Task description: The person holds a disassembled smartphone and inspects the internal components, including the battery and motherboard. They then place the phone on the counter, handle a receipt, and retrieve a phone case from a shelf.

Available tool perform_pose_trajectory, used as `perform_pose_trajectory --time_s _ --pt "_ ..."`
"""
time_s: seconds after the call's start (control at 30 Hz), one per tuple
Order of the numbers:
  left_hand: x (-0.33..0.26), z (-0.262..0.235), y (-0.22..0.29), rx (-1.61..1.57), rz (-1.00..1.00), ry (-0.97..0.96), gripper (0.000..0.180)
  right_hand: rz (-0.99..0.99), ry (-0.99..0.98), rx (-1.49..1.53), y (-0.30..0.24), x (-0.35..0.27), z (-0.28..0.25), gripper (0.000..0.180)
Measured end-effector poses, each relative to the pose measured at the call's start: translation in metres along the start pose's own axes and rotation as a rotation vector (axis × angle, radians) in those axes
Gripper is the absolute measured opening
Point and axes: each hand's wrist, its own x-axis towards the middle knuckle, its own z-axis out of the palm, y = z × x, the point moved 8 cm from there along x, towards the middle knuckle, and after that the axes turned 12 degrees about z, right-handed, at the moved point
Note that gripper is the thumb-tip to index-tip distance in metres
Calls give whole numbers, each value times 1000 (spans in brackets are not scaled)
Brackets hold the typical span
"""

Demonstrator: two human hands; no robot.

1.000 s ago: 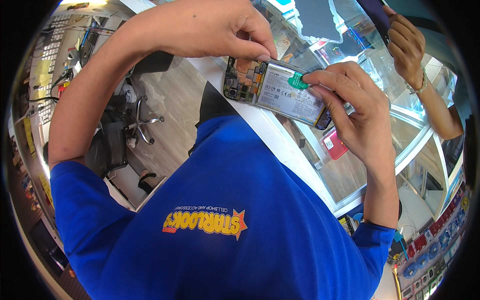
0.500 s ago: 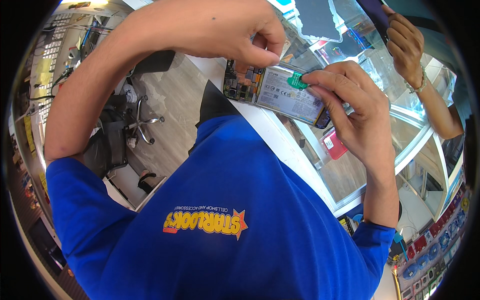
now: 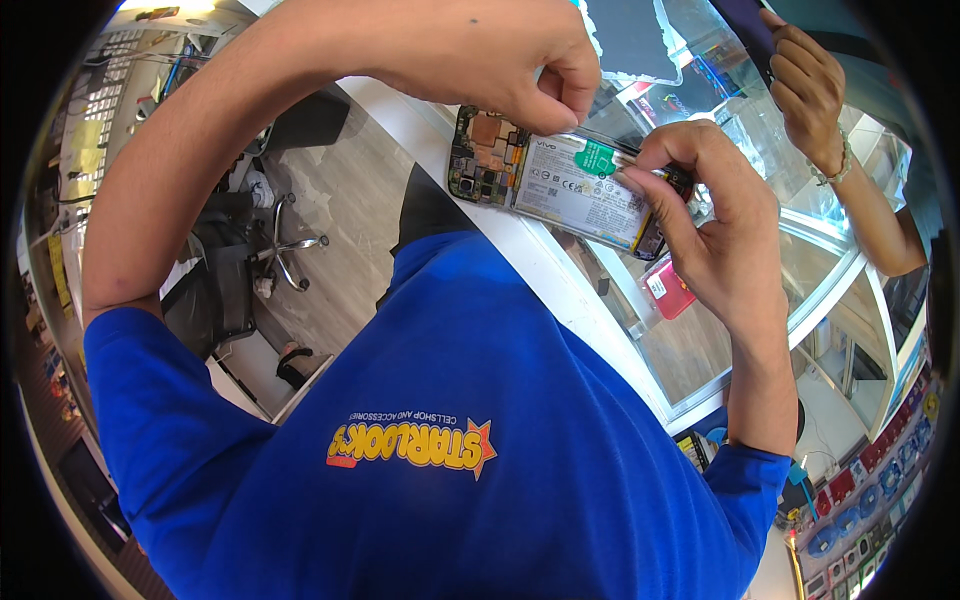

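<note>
An opened phone (image 3: 484,168) lies slantwise at the counter's edge, its back off and circuit board bare at the left end. Its silver-white battery (image 3: 565,185) fills the middle, with a green tab (image 3: 594,157) on the upper part. Above the phone's far long edge, my left hand (image 3: 535,75) is closed, thumb and forefinger pressed together; whatever is between them is hidden. My right hand (image 3: 715,205) pinches at the phone's right end, thumb over the battery beside the green tab. A dark part shows behind its fingers.
Under the phone runs the white rim (image 3: 540,255) of a glass counter (image 3: 680,355). A red packet (image 3: 670,287) is by my right hand. Another person's hand (image 3: 808,95) holds a dark object at the far right. An office chair base (image 3: 288,240) stands on the left floor.
My left hand has slid to the right along the phone's far edge. My right forefinger has moved off the green tab towards the battery's right end. The phone has barely shifted.
</note>
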Motion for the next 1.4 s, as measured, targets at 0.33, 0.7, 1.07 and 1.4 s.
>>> perform_pose_trajectory --time_s 0.33,0.7,1.07,1.4 --pt "8 -5 7 61 192 0 30 19 -8 -8 3 1 1 18" --pt "14 -3 -3 -138 101 -72 30 -34 -44 -95 0 0 4 33" --pt "16 -8 2 -160 220 -64 31 -19 -84 -95 -3 0 4 31" --pt "24 0 1 -133 -83 -56 29 336 -233 474 29 -1 4 50"
